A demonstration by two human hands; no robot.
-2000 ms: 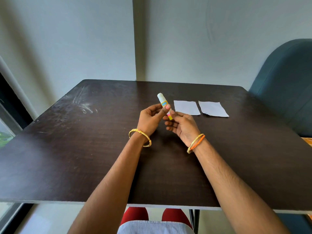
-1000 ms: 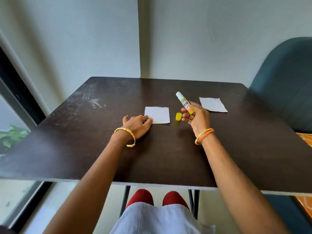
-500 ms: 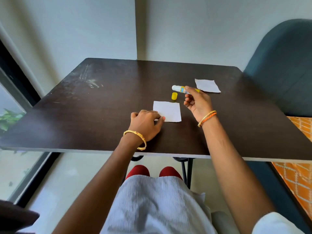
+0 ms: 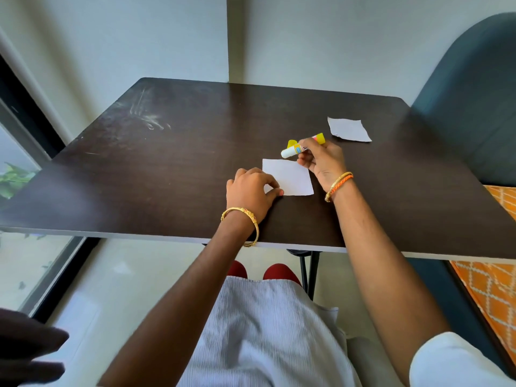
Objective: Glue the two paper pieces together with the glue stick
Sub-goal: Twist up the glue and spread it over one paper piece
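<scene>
A white paper square [image 4: 290, 176] lies on the dark table [image 4: 167, 174]. My left hand [image 4: 250, 191] presses flat on its near left corner. My right hand [image 4: 321, 160] holds the uncapped glue stick [image 4: 300, 147], tilted with its white tip pointing left and down just above the paper's far edge. The yellow cap [image 4: 291, 143] sits on the table right behind the stick. A second white paper piece [image 4: 349, 129] lies farther back to the right, apart from both hands.
A dark teal chair back [image 4: 474, 93] stands at the table's right side, with an orange patterned surface [image 4: 497, 289] below it. A window frame runs along the left. White scuff marks [image 4: 145, 118] show on the table's far left.
The cap came off and was set on the table. My left hand slid one paper nearer and holds it down. My right hand tipped the glue stick's tip down toward that paper.
</scene>
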